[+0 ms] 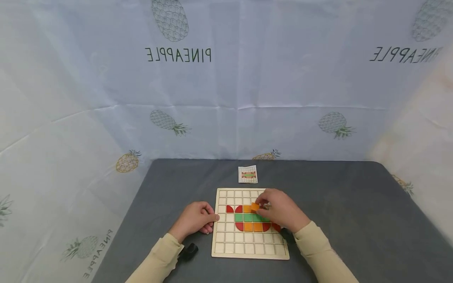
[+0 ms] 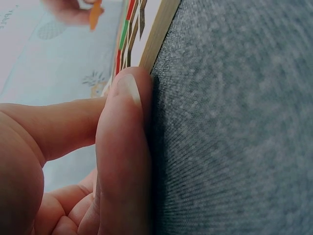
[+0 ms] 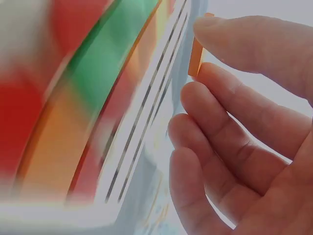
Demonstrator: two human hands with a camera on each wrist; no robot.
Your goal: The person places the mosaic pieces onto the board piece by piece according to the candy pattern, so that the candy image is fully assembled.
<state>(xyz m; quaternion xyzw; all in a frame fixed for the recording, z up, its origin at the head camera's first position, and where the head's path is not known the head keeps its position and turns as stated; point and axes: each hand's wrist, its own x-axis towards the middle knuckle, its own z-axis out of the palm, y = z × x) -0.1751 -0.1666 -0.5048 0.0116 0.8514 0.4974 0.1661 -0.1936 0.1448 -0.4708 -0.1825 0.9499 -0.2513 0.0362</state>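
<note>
A wooden grid board [image 1: 224, 247] lies flat on the dark table, with red, green and orange tiles set in its cells. My left hand [image 1: 196, 220] holds the board's left edge between thumb and a finger; in the left wrist view the fingertips [image 2: 128, 88] meet at the board's side. Over the upper part of the pattern, my right hand [image 1: 281, 208] pinches an orange square tile [image 1: 255, 207]. The right wrist view shows this tile [image 3: 196, 56] edge-on between thumb and index finger, apart from the board. That hand hides some cells at the board's right side.
A small pattern card [image 1: 247, 174] with a coloured grid picture lies behind the board. The dark grey table [image 1: 347, 208] extends to both sides. White pineapple-print cloth [image 1: 240, 78] hangs around the table's back and sides. Black straps sit at both wrists.
</note>
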